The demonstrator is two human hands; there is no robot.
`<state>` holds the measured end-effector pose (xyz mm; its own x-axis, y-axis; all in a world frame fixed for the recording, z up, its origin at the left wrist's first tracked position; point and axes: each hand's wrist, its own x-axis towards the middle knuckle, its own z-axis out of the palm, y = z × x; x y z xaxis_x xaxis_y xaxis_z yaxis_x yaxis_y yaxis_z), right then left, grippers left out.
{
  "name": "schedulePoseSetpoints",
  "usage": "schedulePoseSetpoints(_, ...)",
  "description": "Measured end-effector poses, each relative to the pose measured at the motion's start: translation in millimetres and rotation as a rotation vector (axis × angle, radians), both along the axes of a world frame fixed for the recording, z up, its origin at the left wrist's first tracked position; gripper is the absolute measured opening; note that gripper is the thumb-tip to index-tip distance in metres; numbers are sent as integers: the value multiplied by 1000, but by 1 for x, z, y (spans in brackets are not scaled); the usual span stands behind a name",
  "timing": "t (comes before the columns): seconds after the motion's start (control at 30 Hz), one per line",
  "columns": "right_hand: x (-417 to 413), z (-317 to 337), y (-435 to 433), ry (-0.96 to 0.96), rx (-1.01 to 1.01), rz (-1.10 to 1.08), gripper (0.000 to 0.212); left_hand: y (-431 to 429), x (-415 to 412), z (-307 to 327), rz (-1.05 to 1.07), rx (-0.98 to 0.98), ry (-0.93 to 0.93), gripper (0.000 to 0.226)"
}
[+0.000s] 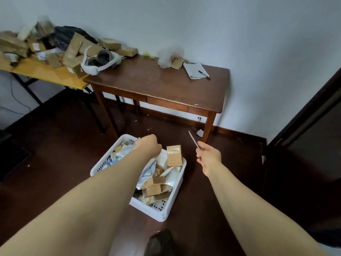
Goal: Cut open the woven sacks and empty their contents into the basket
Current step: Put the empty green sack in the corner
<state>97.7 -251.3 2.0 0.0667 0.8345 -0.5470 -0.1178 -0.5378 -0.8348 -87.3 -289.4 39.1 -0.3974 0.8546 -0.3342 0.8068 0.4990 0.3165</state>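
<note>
Left hand (147, 147) hung over basket (160, 215), centre frame; fingers hidden, grip impossible to tell. Right hand (208, 158), just right of basket, pinched thin blade (193, 139), tip pointing up-left.

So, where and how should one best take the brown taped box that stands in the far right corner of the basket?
Probably by its top end, from above: the brown taped box stands nearly upright against the white basket rim, its top free above the other parcels, its lower end set among them. Pinch the broad faces.
</note>
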Motion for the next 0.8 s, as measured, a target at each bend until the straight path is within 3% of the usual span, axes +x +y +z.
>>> schedulePoseSetpoints(0.27, -28, -10, 140, 14, -3, -168, 24, 149, -28, 0, -72, 46, 7, 41)
schedulePoseSetpoints(0.5, -51, -19, 272, -260, 257, -22, 32, 276, -41, -18, -96, -4, 29, 42)
schedulePoseSetpoints(0.6, -61, -34, 340, -550, 321, 176, 36, 329, -49, -28, -87, -1, 42, 41)
schedulePoseSetpoints(0.8, -80, -63, 435, -1051, 382, 766, 65, 409, -60, -50, -38, -105, 57, 42)
